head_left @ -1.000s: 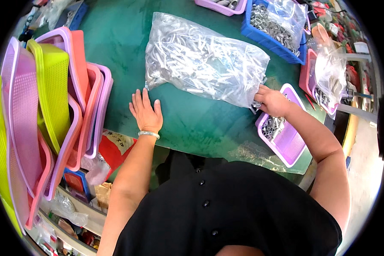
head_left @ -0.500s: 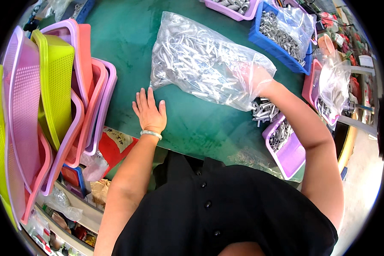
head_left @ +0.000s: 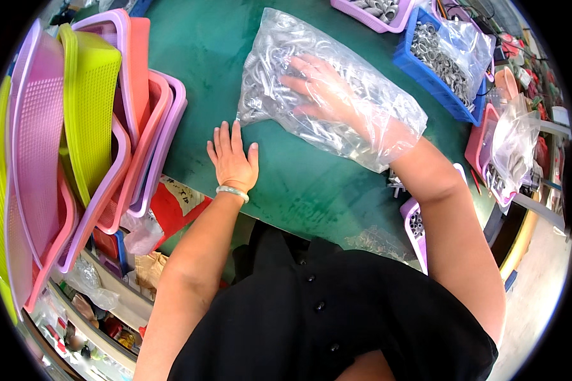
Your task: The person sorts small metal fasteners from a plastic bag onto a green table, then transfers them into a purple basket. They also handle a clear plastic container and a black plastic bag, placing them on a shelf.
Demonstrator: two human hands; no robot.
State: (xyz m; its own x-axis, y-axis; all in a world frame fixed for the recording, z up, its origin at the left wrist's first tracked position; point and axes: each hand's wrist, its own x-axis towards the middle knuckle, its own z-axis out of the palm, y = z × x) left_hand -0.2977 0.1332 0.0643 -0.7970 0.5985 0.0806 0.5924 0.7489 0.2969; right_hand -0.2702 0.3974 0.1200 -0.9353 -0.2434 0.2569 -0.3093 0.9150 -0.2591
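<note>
A clear plastic bag [head_left: 268, 66] full of small shiny metal parts lies on the green table [head_left: 324, 203]. My right hand [head_left: 324, 90] is inside the bag, seen through the plastic, with its fingers spread over the metal parts. My left hand [head_left: 235, 162] rests palm down on the tabletop just below the bag's left corner, fingers apart and holding nothing. A pale bangle [head_left: 233, 192] circles the left wrist. Under my right forearm, a small purple basket [head_left: 408, 209] with metal tubes is partly hidden.
Nested pink, purple and yellow-green baskets [head_left: 92, 120] stand at the left edge. A blue bin [head_left: 435, 76] of metal rings sits at the far right, beside a purple tray [head_left: 362, 19] of metal parts. A pink basket [head_left: 473, 140] with a plastic bag is at the right edge.
My right hand has reached deeper into the bag, up and to the left, and its fingers have spread. The left hand stays flat on the table. The whole view has shifted slightly.
</note>
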